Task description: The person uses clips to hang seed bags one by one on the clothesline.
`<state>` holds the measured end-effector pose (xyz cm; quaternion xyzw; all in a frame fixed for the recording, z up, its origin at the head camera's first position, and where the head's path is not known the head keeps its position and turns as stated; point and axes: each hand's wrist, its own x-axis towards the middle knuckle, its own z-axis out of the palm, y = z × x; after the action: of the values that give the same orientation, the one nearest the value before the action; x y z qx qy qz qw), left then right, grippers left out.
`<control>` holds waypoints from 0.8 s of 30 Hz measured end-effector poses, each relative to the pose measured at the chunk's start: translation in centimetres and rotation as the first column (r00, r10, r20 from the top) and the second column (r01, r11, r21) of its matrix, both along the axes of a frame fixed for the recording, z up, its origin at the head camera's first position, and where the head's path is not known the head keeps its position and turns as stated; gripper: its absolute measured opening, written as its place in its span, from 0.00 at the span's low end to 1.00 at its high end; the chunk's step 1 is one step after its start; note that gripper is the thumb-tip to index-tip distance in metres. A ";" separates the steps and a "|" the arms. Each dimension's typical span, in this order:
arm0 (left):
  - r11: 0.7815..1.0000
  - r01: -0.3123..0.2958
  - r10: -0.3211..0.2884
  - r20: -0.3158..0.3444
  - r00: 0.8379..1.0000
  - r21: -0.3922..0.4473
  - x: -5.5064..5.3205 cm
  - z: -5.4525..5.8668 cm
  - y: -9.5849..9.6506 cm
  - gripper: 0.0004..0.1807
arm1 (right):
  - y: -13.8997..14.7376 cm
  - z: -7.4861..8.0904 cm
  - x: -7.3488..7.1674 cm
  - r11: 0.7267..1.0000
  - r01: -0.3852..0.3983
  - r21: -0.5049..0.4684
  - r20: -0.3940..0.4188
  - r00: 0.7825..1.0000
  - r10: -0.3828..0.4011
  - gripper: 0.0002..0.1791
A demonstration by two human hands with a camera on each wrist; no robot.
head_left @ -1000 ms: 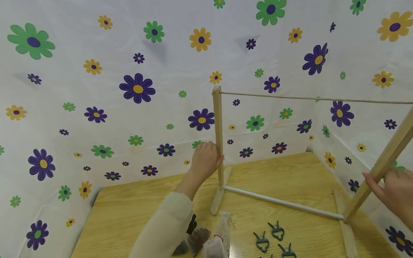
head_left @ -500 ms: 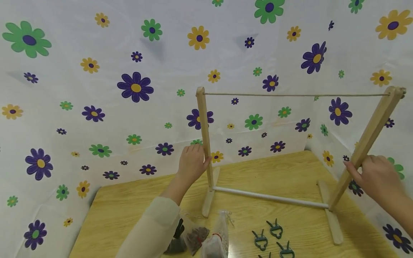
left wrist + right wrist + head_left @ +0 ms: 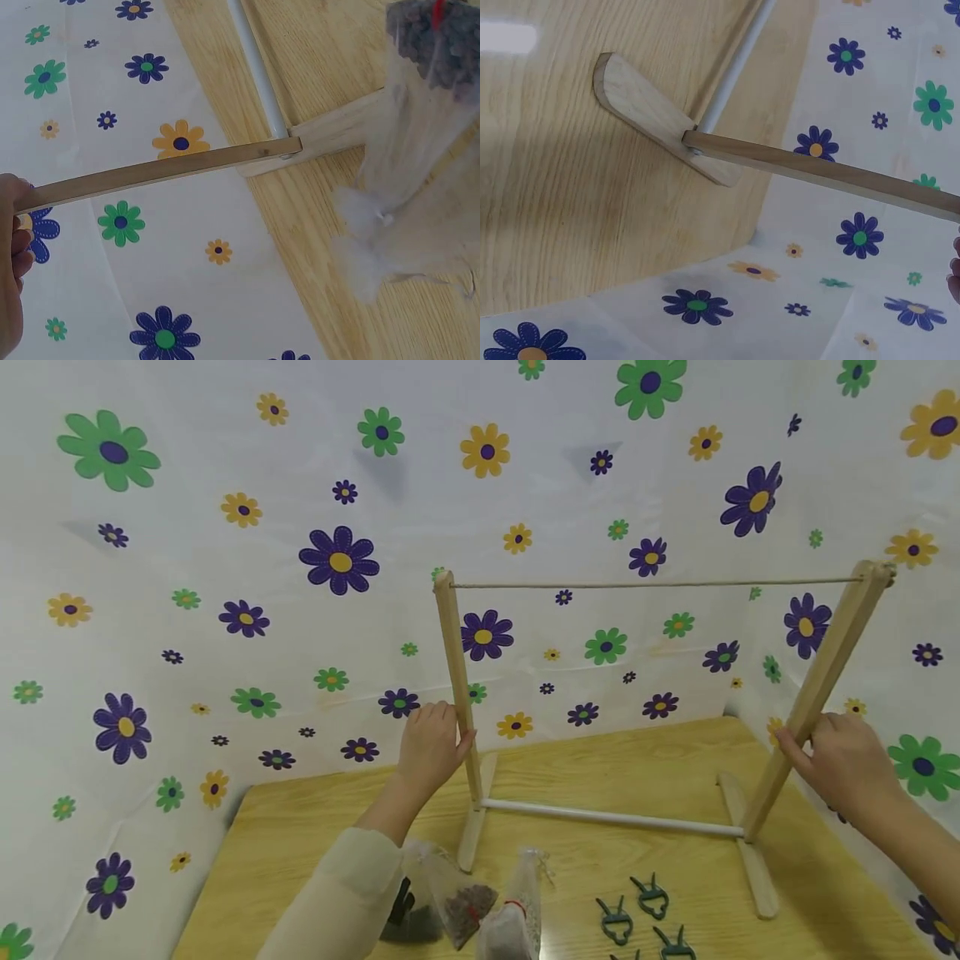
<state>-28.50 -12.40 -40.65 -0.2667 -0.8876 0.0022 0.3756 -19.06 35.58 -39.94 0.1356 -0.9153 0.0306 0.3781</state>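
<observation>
Nearest to us, on the near side of the left hand and slightly to its right, lie sheer drawstring bags: one with brown contents [image 3: 467,906] and one with white contents [image 3: 506,937]. A dark, partly hidden item [image 3: 412,920] sits just left of them, beside the cream sleeve [image 3: 345,885] of the left arm. Toward the right hand, but well short of it, we see dark green two-pronged clips [image 3: 653,902] lying apart from one another; the nearest ones are cut off by the lower edge.

Farther out, both hands hold the pale wooden rack. The left hand [image 3: 429,745] grips the left square-edged wooden upright [image 3: 454,652]; the right hand [image 3: 851,768] grips the right square-edged wooden upright [image 3: 825,668], with its thumb on the near side. Below the hands, a white round rod [image 3: 607,817] joins the uprights near the flat wooden left foot [image 3: 469,847] and right foot [image 3: 761,881]. We cannot tell whether both feet bear fully on the light wood-grain table [image 3: 615,768]. Above the hands, a thin tan cord [image 3: 637,585] spans the upright tops.

Beyond the hands, we find a white sheet with green, yellow and purple flowers [image 3: 427,510] lining the walls.
</observation>
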 end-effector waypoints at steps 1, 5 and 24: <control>1.000 -0.001 0.001 -0.004 1.000 0.005 0.1 0.0 -0.3 0.18 | -0.2 -0.1 -0.2 1.000 -0.012 -0.003 -0.014 1.000 0.012 0.50; 1.000 -0.024 0.024 -0.020 1.000 0.005 0.3 0.0 -1.4 0.18 | -1.2 -0.1 -1.1 0.999 -0.039 -0.019 -0.009 0.999 0.039 0.49; 0.990 0.017 -0.014 -0.020 1.000 0.141 3.1 -0.4 -6.3 0.17 | -5.4 -0.2 -4.1 0.990 -0.135 -0.029 -0.024 0.991 0.135 0.49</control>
<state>-25.40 -18.73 -41.07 -0.2463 -0.8798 -0.0609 0.4019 -23.15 30.15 -40.13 0.1917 -0.8992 0.0688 0.3872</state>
